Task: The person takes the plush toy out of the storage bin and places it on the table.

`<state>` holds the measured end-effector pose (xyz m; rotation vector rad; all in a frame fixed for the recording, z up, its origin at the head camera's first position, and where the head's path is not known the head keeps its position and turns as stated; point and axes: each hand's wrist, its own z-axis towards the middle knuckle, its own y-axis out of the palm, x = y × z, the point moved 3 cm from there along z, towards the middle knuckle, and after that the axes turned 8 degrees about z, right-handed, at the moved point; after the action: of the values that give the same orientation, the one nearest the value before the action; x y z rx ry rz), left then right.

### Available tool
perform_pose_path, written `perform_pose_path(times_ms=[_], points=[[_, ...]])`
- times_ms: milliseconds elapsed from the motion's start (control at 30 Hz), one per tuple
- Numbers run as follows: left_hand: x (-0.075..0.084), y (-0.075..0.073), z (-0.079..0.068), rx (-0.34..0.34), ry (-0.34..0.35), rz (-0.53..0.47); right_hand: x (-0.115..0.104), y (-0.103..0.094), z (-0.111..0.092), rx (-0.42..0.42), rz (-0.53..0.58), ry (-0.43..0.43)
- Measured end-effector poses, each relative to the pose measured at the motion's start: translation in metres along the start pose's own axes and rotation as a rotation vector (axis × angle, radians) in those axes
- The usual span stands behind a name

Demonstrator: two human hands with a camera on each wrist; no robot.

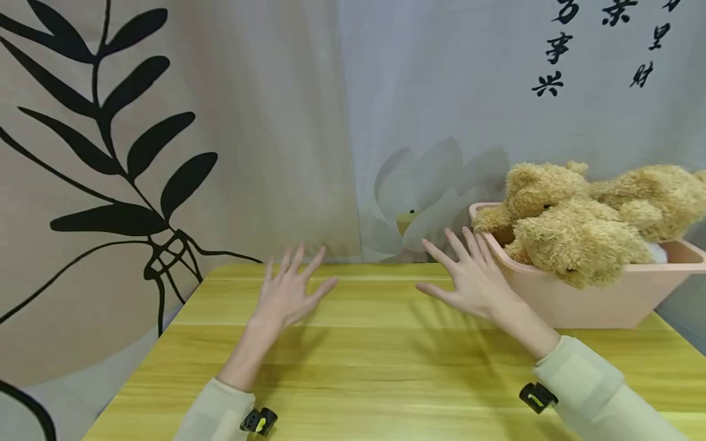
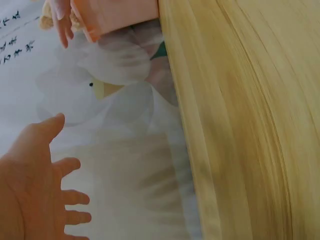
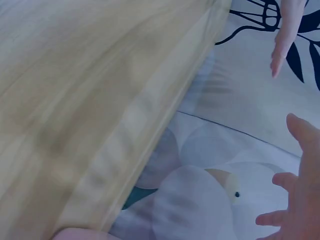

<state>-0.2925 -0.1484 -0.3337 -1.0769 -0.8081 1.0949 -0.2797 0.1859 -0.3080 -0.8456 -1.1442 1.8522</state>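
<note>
While both hands hover with fingers spread, the head view sets the stage: left hand [image 1: 287, 291] over the table [image 1: 358, 367], right hand [image 1: 477, 278] near the pink bin [image 1: 573, 300], and neither with anything in its grasp. Over on the right, the plush bears [image 1: 581, 239] are heaped in that bin, spilling above and over its rim, so as things lie the toys are all gathered there, no bear is in hand, and whether this is a beginning or a finish the pictures can't settle; any taking out or putting in would be wholly left to do. Now the count: three bears by what shows, though the overlapping fur could hide another, one bin, one table, two hands, two black wrist units [image 1: 538, 398]. Across to the left wrist view, and the left hand's fingers are stretched apart, gripping nothing, with the bin and a scrap of tan fur up at the top edge beside the other hand. Over to the right wrist view: the right hand, partly cut off, shows extended fingers and no object, while just a pink edge of the bin peeks in below.
</note>
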Motion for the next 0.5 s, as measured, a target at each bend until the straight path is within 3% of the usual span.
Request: perform_pose_path(times_ms=[300, 500], points=[[0.018, -0.004, 0.005, 0.045, 0.043, -0.090, -0.012, -0.025, -0.003, 0.057, 0.027, -0.017], [0.035, -0.006, 0.009, 0.122, 0.085, -0.133, -0.017, -0.047, -0.008, 0.107, 0.052, -0.042]])
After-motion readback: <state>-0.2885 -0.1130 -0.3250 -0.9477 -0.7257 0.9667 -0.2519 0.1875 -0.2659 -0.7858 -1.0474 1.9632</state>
